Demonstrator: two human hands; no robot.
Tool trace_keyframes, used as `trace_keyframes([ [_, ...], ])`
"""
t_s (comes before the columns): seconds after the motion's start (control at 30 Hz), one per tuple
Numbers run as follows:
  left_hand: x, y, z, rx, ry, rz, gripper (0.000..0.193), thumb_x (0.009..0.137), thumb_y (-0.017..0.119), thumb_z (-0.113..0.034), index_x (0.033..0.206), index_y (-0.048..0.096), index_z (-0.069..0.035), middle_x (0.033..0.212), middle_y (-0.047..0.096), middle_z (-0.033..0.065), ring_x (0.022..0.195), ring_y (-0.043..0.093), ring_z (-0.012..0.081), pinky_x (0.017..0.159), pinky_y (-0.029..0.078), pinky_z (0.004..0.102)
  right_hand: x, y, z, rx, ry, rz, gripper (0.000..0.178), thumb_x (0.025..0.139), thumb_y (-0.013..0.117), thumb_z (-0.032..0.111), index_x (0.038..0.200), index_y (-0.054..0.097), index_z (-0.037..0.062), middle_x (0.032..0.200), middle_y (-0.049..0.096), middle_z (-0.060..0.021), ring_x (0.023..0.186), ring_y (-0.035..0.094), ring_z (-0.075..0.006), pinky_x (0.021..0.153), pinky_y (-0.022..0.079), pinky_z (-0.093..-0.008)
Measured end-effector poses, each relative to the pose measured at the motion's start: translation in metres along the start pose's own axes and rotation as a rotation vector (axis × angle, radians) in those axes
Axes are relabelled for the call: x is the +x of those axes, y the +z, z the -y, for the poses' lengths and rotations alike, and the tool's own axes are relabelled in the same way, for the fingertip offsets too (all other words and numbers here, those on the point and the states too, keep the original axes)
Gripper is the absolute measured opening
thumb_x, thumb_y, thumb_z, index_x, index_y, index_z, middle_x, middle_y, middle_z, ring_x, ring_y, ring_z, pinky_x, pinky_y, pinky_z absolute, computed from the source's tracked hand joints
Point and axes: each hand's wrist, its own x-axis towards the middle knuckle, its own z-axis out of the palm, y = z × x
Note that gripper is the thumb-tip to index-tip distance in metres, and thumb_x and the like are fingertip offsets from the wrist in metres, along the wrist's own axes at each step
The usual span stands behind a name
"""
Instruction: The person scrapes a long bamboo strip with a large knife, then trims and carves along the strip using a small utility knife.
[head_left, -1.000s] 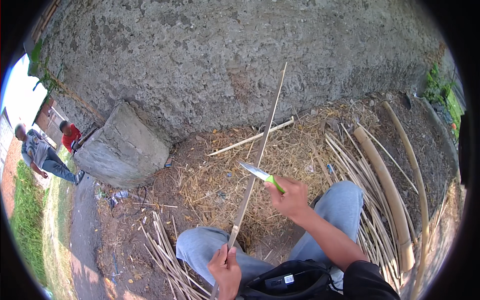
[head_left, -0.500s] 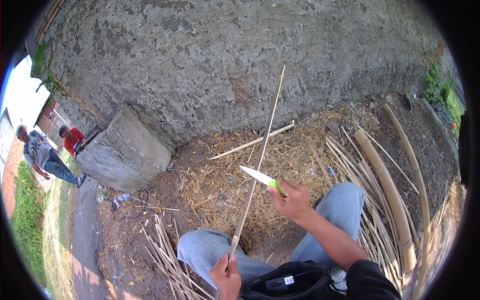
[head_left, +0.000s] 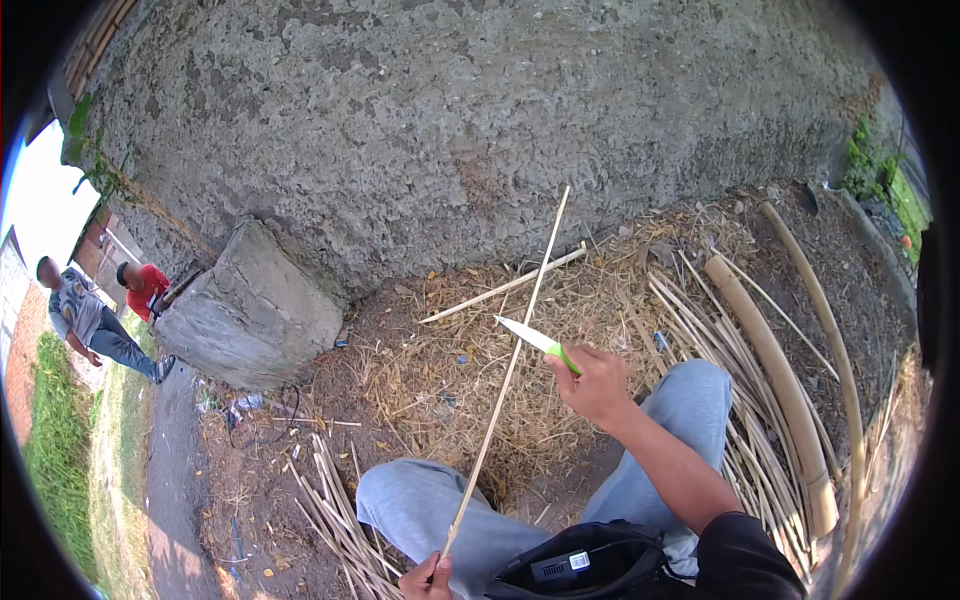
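My left hand grips the lower end of a long, thin bamboo strip, low in front of my left knee. The strip slants up and away to the right, its far tip in front of the grey wall. My right hand is closed round the green handle of a knife. Its white blade points up and left and crosses the strip above its middle; whether the edge touches the strip I cannot tell. Most of the handle is hidden inside my fingers.
Bamboo strips lie in piles at left and right, beside a thick bamboo pole and a thinner curved pole. Shavings cover the ground. A concrete block stands by the rough wall. Two people are at far left.
My left hand has moved down and left, drawing the strip toward me. The strip has turned to show a narrower side. My right hand with the knife has shifted slightly right.
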Motion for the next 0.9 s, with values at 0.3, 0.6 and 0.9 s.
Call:
trace_keyframes([
  [0.3,0.003,0.003,-0.011,-0.011,-0.129,-0.017,0.028,0.094,0.063,-0.022,0.101,0.071,0.005,0.063,0.05,-0.0012,0.061,0.046,0.0077,0.057,0.039,0.0277,0.009,-0.002,-0.032,-0.051,0.584,0.015,0.03,0.095,0.063,0.03,0.094,0.074,0.0025,0.054,0.056,-0.0123,0.042,0.05,-0.0259,0.044,0.036,-0.0383],
  [0.6,0.048,0.027,-0.072,-0.15,-0.268,0.03,0.041,0.102,0.052,-0.028,0.069,0.06,-0.004,0.058,0.046,-0.0051,0.054,0.041,0.005,0.049,0.032,0.026,-0.072,0.012,0.058,0.339,0.068,0.315,0.028,0.087,0.073,0.026,0.097,0.072,-0.0001,0.071,0.068,-0.0104,0.05,0.062,-0.024,0.043,0.047,-0.0334],
  [0.9,0.068,0.051,-0.07,-0.455,-0.329,0.158,0.026,0.1,0.058,-0.016,0.093,0.069,0.005,0.058,0.052,0.0022,0.047,0.038,0.0073,0.044,0.028,0.0257,-0.066,0.011,0.065,0.287,-0.21,0.399,0.029,0.084,0.076,0.03,0.096,0.071,0.005,0.063,0.061,-0.0046,0.045,0.059,-0.0205,0.039,0.043,-0.0328],
])
